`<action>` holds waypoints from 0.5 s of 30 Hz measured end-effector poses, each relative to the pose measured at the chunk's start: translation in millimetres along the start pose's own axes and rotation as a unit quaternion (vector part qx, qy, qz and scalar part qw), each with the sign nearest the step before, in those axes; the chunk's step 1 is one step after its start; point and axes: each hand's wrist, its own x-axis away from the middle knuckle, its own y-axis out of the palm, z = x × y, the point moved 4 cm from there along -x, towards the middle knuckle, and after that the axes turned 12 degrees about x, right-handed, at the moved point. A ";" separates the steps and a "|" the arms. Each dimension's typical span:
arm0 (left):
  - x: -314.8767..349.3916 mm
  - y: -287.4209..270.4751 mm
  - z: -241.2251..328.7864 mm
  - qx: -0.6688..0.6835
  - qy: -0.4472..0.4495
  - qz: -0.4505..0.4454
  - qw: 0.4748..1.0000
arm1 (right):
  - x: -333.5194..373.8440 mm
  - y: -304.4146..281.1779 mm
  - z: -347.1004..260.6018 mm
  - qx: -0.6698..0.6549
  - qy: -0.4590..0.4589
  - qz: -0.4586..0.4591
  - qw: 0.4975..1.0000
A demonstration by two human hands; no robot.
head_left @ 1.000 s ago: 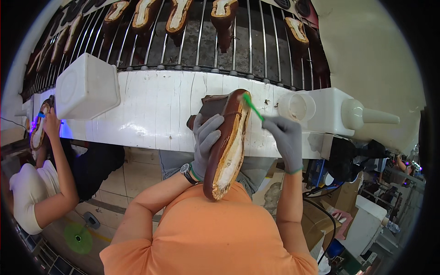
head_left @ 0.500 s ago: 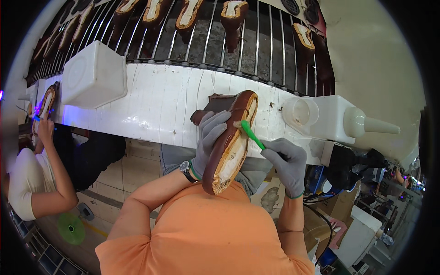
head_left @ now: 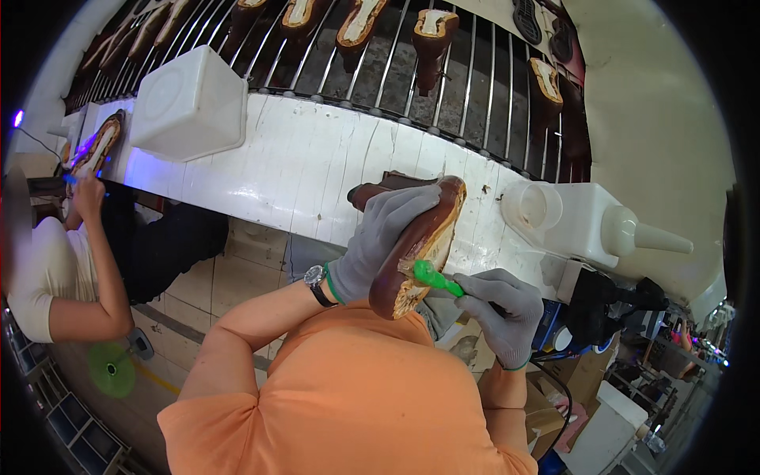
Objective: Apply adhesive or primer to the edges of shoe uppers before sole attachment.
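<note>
My gloved left hand (head_left: 388,226) is wrapped round a brown leather boot (head_left: 385,277), its unfinished sole turned up and tilted toward my right. The boot's dark shaft lies at the white bench's edge. In my gloved right hand (head_left: 507,305) is a green-handled brush (head_left: 438,278), gripped between thumb and fingers. Its head touches the sole near the end closest to me; the bristles are mostly hidden. Beyond my right hand stand a clear round cup (head_left: 532,207) and a white squeeze bottle with a long nozzle (head_left: 590,226), lying on its side.
A white plastic container (head_left: 190,103) stands on the white bench (head_left: 301,150), left of the boot. Behind runs a metal roller rack (head_left: 388,63) carrying several upturned boots (head_left: 435,39). At far left a co-worker's hand (head_left: 89,194) works at another shoe (head_left: 101,144).
The brush has moved along the sole from its middle toward the end nearest me. My left hand has shifted right with the boot, and the whole view has swung slightly.
</note>
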 end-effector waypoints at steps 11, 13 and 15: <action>-22.6 -13.7 27.3 0.004 -0.065 -0.170 0.983 | -8.3 -11.2 -18.3 0.075 -0.152 0.057 0.984; -28.8 -18.2 19.7 0.082 -0.105 -0.218 0.967 | -14.0 -13.1 -20.1 0.094 -0.173 0.078 0.977; -36.7 -24.1 13.2 0.171 -0.135 -0.237 0.947 | -21.3 -16.8 -21.7 0.103 -0.173 0.102 0.974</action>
